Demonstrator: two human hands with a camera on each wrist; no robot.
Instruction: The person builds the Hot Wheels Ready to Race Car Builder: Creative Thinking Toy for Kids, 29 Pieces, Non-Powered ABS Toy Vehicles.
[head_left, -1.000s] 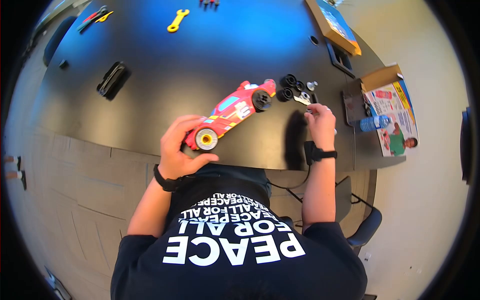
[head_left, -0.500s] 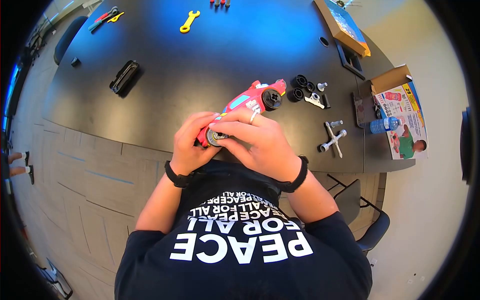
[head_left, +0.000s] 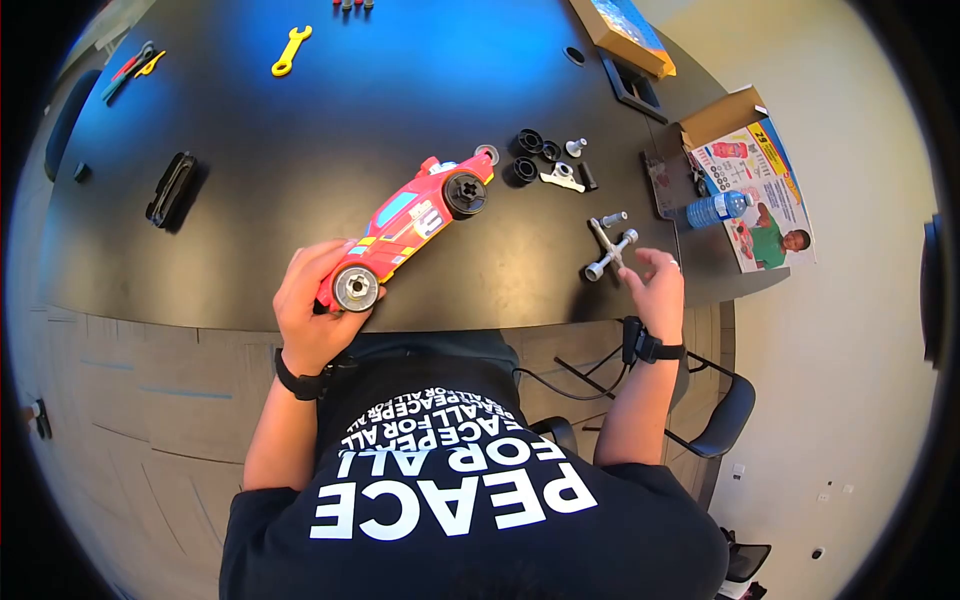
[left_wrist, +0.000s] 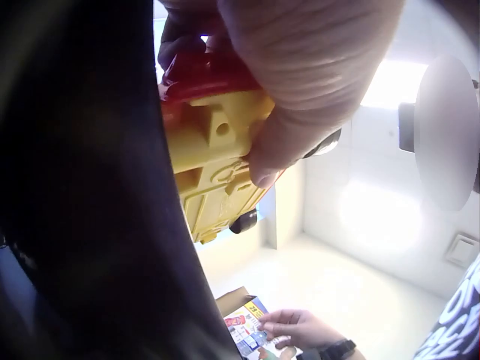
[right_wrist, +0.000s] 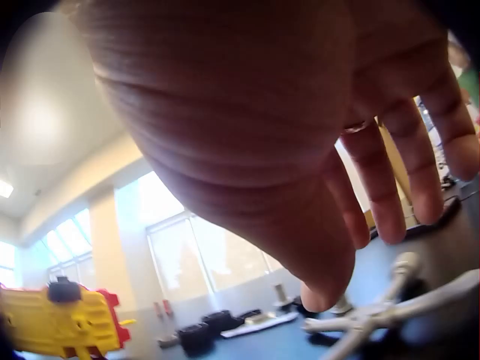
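My left hand (head_left: 312, 300) grips the tail end of a red toy race car (head_left: 408, 222), tilted over the table's near edge. Its rear wheel (head_left: 356, 289) has a grey face with a silver hex-shaped piece at the centre. The front wheel (head_left: 464, 194) is black. In the left wrist view, the thumb presses the car's yellow underside (left_wrist: 217, 199). Fingers extended and parted, my right hand (head_left: 657, 292) hangs right by a grey toy cross-shaped lug wrench (head_left: 612, 250) on the table. The right wrist view shows the lug wrench (right_wrist: 367, 319) just below the thumb.
Black wheels (head_left: 520, 172), a white part (head_left: 563, 177) and a grey bolt-like piece (head_left: 576, 147) lie beyond the lug wrench. A water bottle (head_left: 718, 210) and toy box (head_left: 765, 190) are at right. A yellow wrench (head_left: 292, 52) and black case (head_left: 172, 188) lie farther left.
My right hand went from beside the lug wrench to the rear wheel, then back to the lug wrench. The wheel's yellow centre now carries a silver piece. My left hand keeps its grip.
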